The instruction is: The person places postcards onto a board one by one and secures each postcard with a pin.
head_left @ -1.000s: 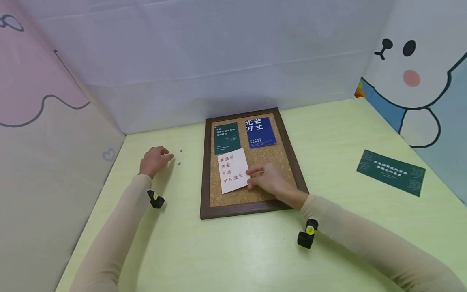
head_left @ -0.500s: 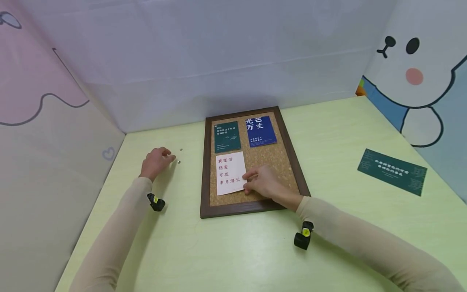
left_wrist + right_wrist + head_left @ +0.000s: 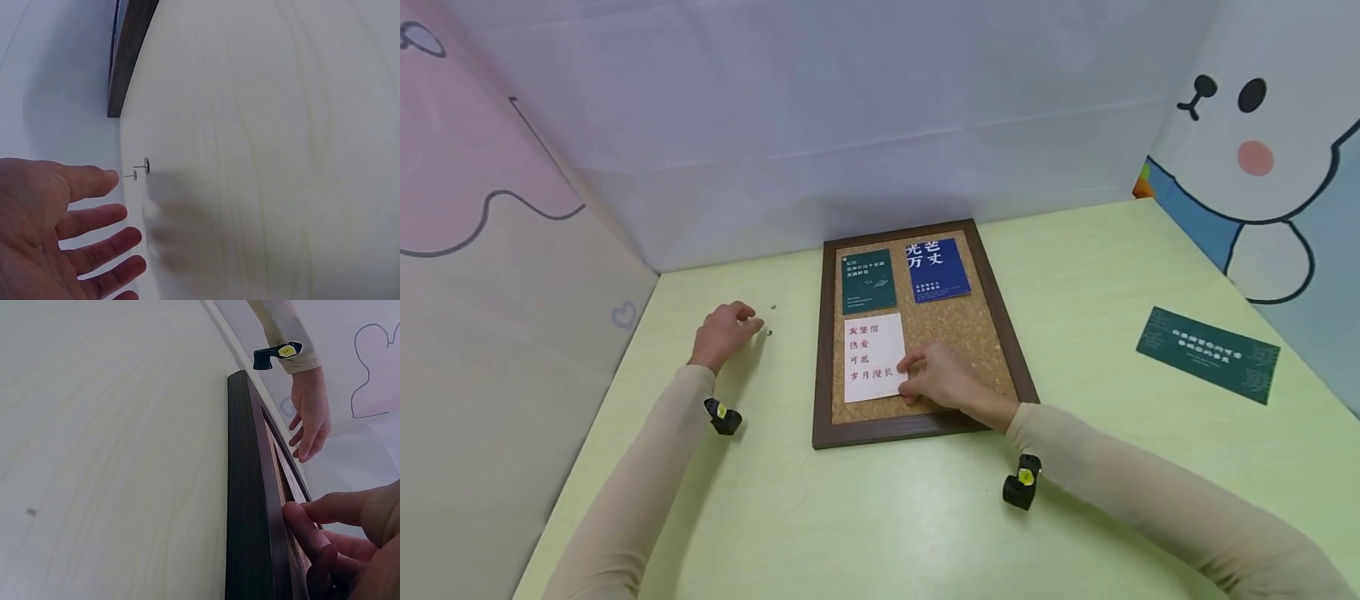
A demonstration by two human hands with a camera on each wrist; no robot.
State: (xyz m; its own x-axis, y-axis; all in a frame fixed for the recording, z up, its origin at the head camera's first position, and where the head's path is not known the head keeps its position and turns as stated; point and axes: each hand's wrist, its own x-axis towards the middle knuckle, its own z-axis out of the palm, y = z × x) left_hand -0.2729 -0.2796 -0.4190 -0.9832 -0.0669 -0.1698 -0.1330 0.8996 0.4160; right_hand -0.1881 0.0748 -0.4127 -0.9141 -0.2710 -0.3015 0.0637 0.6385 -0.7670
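A white card [image 3: 872,358] with red writing lies at the lower left of the framed corkboard [image 3: 955,350]. My right hand [image 3: 943,375] pinches its lower right edge between thumb and fingers; in the right wrist view the pinching fingertips [image 3: 297,515] are close over the board. Out to the left, my left hand [image 3: 721,333] hovers over the table with loosely bent, spread fingers and holds nothing. Just beyond its fingertips are two metal thumbtacks, the nearer thumbtack [image 3: 147,166] and the farther thumbtack [image 3: 134,175], both with pins upward.
Above the white card, a green card [image 3: 868,287] and a blue card [image 3: 942,279] are on the board. Another green card [image 3: 1210,354] lies on the table [image 3: 865,525] at right. A white cloth wall [image 3: 880,108] rises behind the board.
My right hand has shifted the white card slightly left and down and turned it straighter under the green card. My left hand has edged slightly right toward the thumbtacks.
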